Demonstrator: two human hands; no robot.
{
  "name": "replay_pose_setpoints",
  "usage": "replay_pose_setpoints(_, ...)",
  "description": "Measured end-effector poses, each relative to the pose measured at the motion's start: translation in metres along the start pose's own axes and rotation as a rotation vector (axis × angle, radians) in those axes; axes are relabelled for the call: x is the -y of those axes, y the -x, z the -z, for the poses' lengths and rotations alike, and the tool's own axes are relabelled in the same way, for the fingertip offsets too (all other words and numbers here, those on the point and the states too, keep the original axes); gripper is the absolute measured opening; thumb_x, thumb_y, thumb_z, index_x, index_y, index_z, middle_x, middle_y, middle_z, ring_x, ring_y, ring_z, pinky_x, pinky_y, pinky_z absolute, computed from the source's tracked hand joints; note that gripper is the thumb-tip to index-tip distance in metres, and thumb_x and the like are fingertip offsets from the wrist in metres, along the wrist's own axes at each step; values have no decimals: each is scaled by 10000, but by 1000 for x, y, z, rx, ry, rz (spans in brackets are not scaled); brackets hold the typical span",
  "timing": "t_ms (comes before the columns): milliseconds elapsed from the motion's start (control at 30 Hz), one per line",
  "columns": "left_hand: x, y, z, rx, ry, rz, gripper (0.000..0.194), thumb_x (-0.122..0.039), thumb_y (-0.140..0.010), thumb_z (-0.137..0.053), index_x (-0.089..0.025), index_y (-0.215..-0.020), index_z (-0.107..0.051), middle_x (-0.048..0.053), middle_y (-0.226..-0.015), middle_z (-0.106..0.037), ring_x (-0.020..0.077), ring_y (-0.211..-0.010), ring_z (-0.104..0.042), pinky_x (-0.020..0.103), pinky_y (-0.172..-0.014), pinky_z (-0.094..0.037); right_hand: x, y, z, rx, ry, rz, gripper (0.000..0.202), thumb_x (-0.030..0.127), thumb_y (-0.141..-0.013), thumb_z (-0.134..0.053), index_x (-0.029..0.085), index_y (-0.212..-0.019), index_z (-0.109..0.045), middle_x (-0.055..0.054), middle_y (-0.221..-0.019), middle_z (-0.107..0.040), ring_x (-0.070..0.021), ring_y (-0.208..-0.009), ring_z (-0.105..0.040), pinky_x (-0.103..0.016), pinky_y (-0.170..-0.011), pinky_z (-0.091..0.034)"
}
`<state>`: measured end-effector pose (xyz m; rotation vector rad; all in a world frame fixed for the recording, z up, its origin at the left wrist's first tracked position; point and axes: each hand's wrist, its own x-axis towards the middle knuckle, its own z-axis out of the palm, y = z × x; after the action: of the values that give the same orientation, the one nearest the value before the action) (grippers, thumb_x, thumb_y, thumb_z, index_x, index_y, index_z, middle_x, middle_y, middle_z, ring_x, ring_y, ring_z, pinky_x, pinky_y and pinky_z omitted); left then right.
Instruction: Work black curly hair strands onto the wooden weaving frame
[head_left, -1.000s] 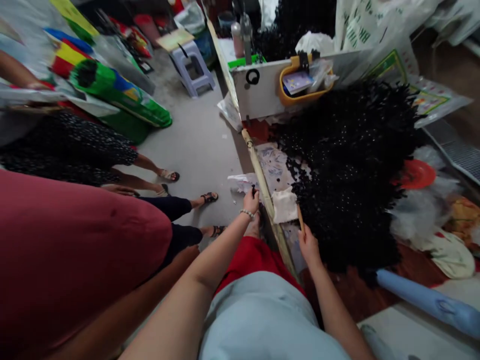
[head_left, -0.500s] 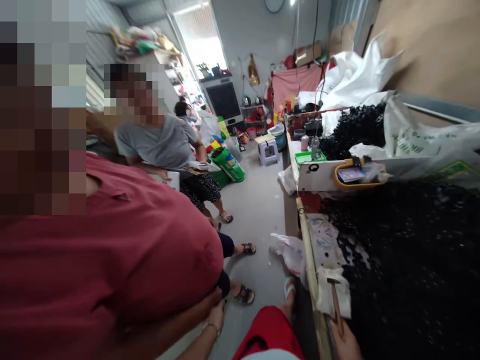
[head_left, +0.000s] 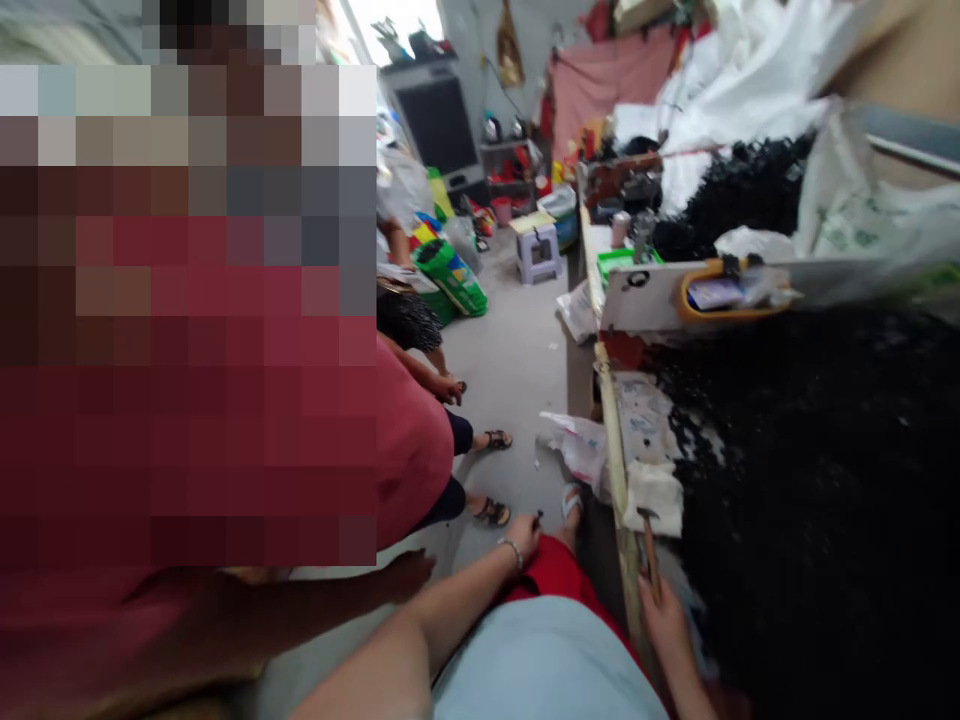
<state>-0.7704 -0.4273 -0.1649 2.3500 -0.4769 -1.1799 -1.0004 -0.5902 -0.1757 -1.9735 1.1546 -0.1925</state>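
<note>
1. The right hand (head_left: 664,620) is low in the view at the table (head_left: 637,420) edge, its fingers wrapped around the wooden handle of a small hammer (head_left: 649,550).
2. The hammer's metal head points away from the person and lies just beside a folded white cloth (head_left: 654,495) on the table.
3. The left hand (head_left: 525,535) hangs out over the floor (head_left: 517,370), fingers pinched together on a small dark object (head_left: 537,517) too tiny to identify.
4. A bead bracelet (head_left: 512,549) sits on that wrist.
5. A long pale wooden strip (head_left: 615,460) runs along the table edge, between the two hands.
6. A big heap of curly black stuff (head_left: 817,470) covers most of the table to the right; its lower part is dark and blurred, so what it is made of cannot be told.
7. A white board (head_left: 645,297) stands further along the table with a yellow-rimmed tray (head_left: 724,295) hooked on it.
8. The papers in the tray show no writing that can be read.
9. A clear plastic bag (head_left: 855,225) beyond it bears green print, too smeared to read.
10. Another person in a red shirt (head_left: 409,440) stands close at the left, largely blurred out, one hand (head_left: 409,575) near the wearer's left arm.
11. A small stool (head_left: 538,252) stands on the floor farther back.
</note>
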Motion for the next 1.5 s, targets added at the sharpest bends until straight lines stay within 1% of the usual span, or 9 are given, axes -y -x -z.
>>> replay_pose_setpoints(133,-23,-47,7,-16,59,-75,231,-311,-924,-454,-120,-884,-578,72,-797,-626,179,-816,-629,280,-766,-457,27,1,11,-29,-1,-24,513,525,-767,-415,115,-995,-622,-145,-903,-688,-253,-860,-648,-351,-773,-518)
replay_pose_setpoints(267,-88,-106,5,13,214,-197,288,-385,-957,-320,-152,-1006,-483,12,-693,-560,125,-533,-571,228,-576,-422,21,-5,19,-54,40,-127,466,486,-808,-414,121,-1016,-614,-102,-815,-671,-213,-758,-616,-304,-689,-489)
replay_pose_setpoints(400,-153,-143,-3,66,353,-280,237,-344,-964,-269,-170,-987,-428,-18,-655,-494,109,-497,-527,218,-541,-420,13,-12,29,-76,61,-167,518,492,-824,-403,92,-1098,-585,-70,-739,-629,-168,-636,-551,-263,-606,-449)
replay_pose_setpoints(567,-197,-179,-17,195,423,-300,142,-245,-931,-338,-159,-921,-450,-39,-599,-430,100,-472,-494,202,-506,-396,24,-45,45,-76,96,-158,466,456,-850,-411,99,-1103,-570,-33,-695,-578,-135,-607,-504,-230,-601,-411)
replay_pose_setpoints(767,-210,-209,-18,235,431,-320,162,-222,-851,-542,-131,-717,-548,-6,-623,-498,93,-574,-497,179,-572,-389,43,-100,41,-56,3,-160,391,456,-836,-446,149,-1048,-565,16,-610,-498,-115,-545,-473,-214,-538,-394)
replay_pose_setpoints(900,-206,-208,-18,257,530,-205,254,-310,-923,-409,-140,-824,-570,9,-643,-528,104,-538,-520,212,-583,-445,59,-142,33,34,-277,-301,365,530,-809,-468,195,-941,-526,63,-543,-426,-84,-380,-396,-192,-351,-311)
replay_pose_setpoints(1000,-197,-197,-13,331,644,-129,176,-217,-912,-390,-135,-936,-543,23,-700,-578,113,-578,-588,232,-615,-500,68,-160,33,2,-307,-290,362,569,-809,-461,209,-832,-483,63,-557,-444,-68,-357,-399,-178,-318,-303)
replay_pose_setpoints(1167,-181,-179,-6,366,675,-166,221,-34,-833,-461,-97,-1039,-510,37,-778,-635,105,-712,-636,237,-726,-525,68,-150,38,18,-144,-205,361,546,-849,-410,210,-717,-428,58,-539,-457,-65,-354,-405,-183,-343,-321)
replay_pose_setpoints(1500,-206,-205,-5,183,135,-473,233,-217,-866,-534,-142,-1059,-642,52,-792,-653,182,-888,-577,266,-842,-414,60,-128,39,-115,-135,-154,318,497,-879,-373,204,-795,-465,51,-604,-478,-63,-409,-417,-184,-391,-332)
